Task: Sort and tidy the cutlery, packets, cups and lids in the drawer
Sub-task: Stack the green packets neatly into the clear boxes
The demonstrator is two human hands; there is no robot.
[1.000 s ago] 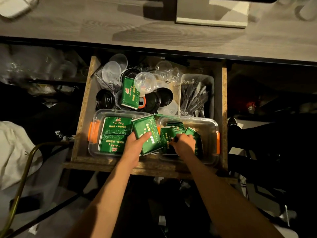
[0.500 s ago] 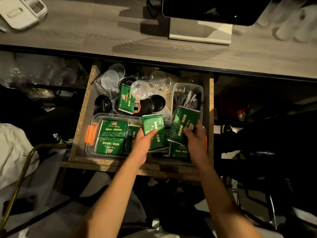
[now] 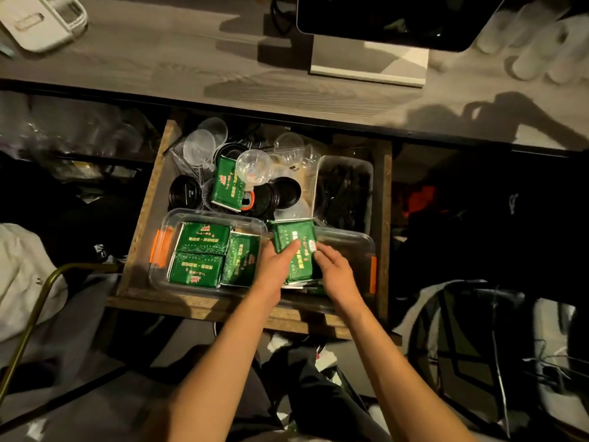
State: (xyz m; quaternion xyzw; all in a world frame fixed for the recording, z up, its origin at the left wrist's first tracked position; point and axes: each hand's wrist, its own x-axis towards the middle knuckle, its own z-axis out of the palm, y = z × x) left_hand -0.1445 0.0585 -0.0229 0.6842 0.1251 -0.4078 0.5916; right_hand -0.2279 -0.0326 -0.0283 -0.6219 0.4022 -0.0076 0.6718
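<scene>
**Squaring the packet stack before it goes into the tub**

The left hand (image 3: 274,268) grasps a stack of green packets (image 3: 294,250), thumb laid over the top face and fingers hidden beneath. The right hand (image 3: 334,272) meets the same stack from 3 o'clock, fingers loosely spread along its edge; whether they pinch it or only steady it I cannot tell. The stack sits tilted over the seam between two clear tubs at the front of the drawer (image 3: 153,199).

My judgement is that the step in hand is gathering loose packets into one neat bundle. To do it well, tap the right fingers against the long edge so the packets align, keeping the thumb pressing down so that none fans out. More packets seem to lie under the stack at 6 o'clock; collect them before setting down.

At 9 o'clock from the grip, the left tub (image 3: 162,224) already holds packets lying flat in tidy rows, with little spare room visible; the right tub (image 3: 357,244) looks the roomier home. Lay the bundle flat and aligned with the tub's walls.

At 12 o'clock one stray packet (image 3: 226,186) lies among black lids (image 3: 185,193) and clear cups (image 3: 253,167), still to be fetched. At 1 o'clock a bin of dark cutlery (image 3: 345,193) stands against the right wall.
</scene>
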